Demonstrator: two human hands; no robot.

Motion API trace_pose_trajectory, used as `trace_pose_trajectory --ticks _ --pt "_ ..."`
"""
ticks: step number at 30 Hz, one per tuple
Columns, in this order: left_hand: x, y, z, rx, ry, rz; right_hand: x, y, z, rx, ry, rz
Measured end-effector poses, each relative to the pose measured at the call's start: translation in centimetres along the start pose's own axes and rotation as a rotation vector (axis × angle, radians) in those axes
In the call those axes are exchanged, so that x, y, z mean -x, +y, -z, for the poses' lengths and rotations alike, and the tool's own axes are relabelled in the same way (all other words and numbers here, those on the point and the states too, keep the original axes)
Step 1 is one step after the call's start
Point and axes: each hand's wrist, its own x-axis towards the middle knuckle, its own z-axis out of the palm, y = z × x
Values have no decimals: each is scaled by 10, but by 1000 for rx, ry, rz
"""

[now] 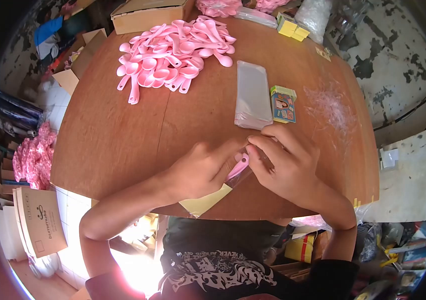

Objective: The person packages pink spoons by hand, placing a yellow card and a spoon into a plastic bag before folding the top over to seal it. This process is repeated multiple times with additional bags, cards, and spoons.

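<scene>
My left hand [205, 167] is closed on a clear plastic bag [240, 176] near the table's front edge. Inside the bag shows the end of a pink spoon [236, 167], with a hole in its handle. A pale yellow card [205, 201] sticks out below my left hand and seems to lie in the same bag. With fingertips pinched at the bag's upper end, my right hand [288, 162] meets the left. Just beyond them lie a stack of clear plastic bags [253, 95] and a stack of small printed cards [283, 104].
A large heap of pink spoons [173, 55] covers the table's [108, 135] far left part. Behind it stands a cardboard box [148, 16]. Crumpled clear plastic [330, 105] lies at the right. Yellow card stacks [293, 27] sit at the far edge beside a filled plastic sack [314, 17].
</scene>
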Motion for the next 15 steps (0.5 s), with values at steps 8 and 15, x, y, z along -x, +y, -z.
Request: trace_pose_trajectory --ticks 8,15 --pt "2 4 2 -165 -74 18 0 -5 -3 57 -89 -15" --pt "-1 5 4 -114 -113 -21 0 14 -1 -467 -25 -210"
